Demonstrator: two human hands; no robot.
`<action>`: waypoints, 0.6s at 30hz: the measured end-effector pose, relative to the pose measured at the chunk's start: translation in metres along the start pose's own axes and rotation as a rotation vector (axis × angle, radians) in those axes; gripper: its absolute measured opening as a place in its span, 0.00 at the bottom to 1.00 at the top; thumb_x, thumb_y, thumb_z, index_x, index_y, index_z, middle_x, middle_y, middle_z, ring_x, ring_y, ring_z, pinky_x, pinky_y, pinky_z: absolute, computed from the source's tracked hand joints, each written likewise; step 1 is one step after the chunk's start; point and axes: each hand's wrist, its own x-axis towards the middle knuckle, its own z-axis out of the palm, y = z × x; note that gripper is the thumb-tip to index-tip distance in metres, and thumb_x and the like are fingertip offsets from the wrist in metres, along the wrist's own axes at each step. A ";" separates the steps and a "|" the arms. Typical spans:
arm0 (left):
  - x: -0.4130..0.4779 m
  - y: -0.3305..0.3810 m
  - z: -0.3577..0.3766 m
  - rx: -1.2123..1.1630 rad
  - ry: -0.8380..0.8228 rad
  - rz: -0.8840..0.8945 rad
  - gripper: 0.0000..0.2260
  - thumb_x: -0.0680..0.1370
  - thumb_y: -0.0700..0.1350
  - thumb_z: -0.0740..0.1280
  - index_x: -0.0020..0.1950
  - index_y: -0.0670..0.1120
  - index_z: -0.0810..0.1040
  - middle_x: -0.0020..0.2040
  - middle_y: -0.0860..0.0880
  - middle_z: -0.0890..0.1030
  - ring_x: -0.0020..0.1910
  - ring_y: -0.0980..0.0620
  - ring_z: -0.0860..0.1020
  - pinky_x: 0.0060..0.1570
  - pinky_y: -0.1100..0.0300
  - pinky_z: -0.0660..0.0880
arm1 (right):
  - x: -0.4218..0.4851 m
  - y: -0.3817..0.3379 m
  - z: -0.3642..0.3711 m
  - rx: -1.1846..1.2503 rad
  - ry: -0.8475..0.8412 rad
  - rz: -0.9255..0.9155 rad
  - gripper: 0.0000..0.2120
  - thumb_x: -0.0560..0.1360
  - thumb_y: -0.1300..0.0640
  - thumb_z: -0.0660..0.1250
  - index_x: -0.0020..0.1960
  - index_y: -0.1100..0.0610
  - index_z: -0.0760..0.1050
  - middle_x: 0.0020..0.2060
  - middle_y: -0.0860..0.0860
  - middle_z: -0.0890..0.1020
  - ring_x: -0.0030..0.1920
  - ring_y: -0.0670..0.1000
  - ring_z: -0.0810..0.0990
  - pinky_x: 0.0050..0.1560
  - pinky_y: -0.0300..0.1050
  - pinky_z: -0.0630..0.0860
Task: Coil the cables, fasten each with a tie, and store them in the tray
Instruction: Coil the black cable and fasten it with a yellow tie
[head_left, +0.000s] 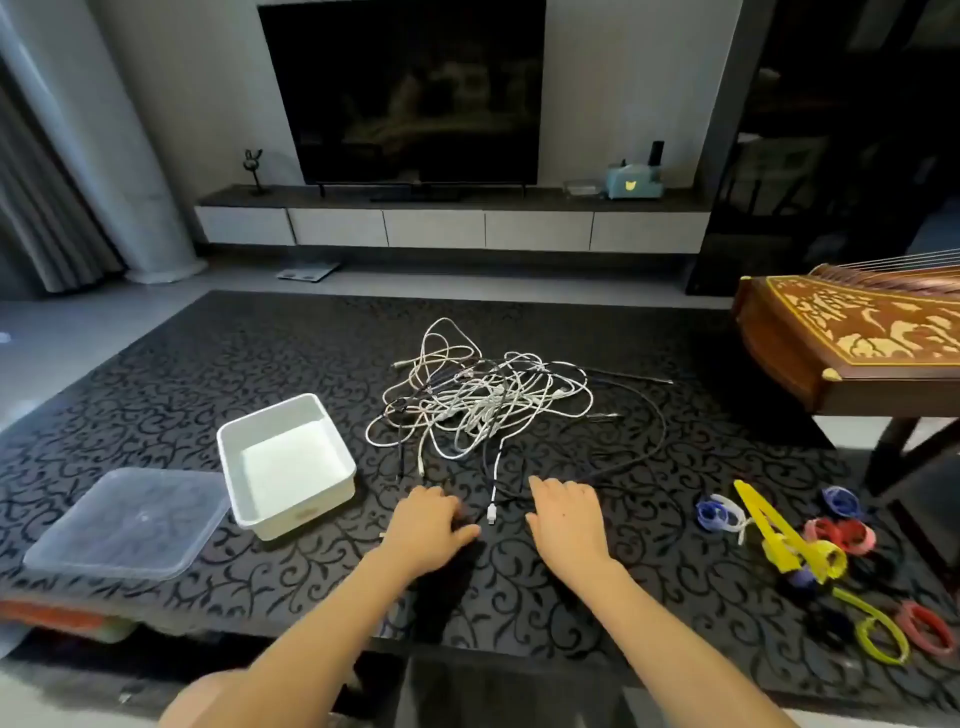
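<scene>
White cable plug (491, 515) between palm-down left hand (428, 517) and right hand (566, 517)

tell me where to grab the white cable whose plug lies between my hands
Probably best just behind the white plug: it lies free of the tangle, flat on the table, its cord running straight back. Come from above with the left hand, whose thumb is nearest, and pinch the cord there.

left hand (426, 519): fingertips blurred, grip undeterminable | cables (483, 400): black strands lost against dark patterned table (208, 364), count unreadable | ties (841, 536), lower right: blurred, overlapping, number unclear | stringed instrument (841, 338): cut by right edge | shelf items (634, 179), upper right of centre: too small to identify
</scene>
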 end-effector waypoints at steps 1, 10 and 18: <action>0.000 0.002 0.005 0.010 -0.027 0.001 0.18 0.78 0.58 0.61 0.59 0.45 0.74 0.56 0.45 0.74 0.58 0.45 0.71 0.55 0.54 0.69 | 0.004 0.000 0.002 -0.008 0.004 0.020 0.19 0.81 0.49 0.56 0.70 0.55 0.63 0.60 0.52 0.74 0.61 0.55 0.71 0.61 0.49 0.64; 0.008 -0.008 0.007 -0.180 0.074 0.031 0.07 0.78 0.35 0.55 0.45 0.44 0.59 0.43 0.43 0.73 0.46 0.40 0.73 0.40 0.54 0.62 | 0.026 0.044 -0.022 0.276 0.201 0.118 0.10 0.80 0.54 0.59 0.54 0.54 0.78 0.50 0.51 0.78 0.54 0.54 0.75 0.51 0.47 0.71; 0.023 -0.019 -0.057 -0.293 0.186 0.032 0.07 0.78 0.39 0.61 0.54 0.41 0.74 0.53 0.43 0.79 0.55 0.43 0.76 0.49 0.58 0.66 | 0.029 0.068 -0.136 1.024 0.578 0.101 0.05 0.78 0.63 0.63 0.45 0.55 0.73 0.37 0.54 0.80 0.39 0.56 0.78 0.43 0.49 0.75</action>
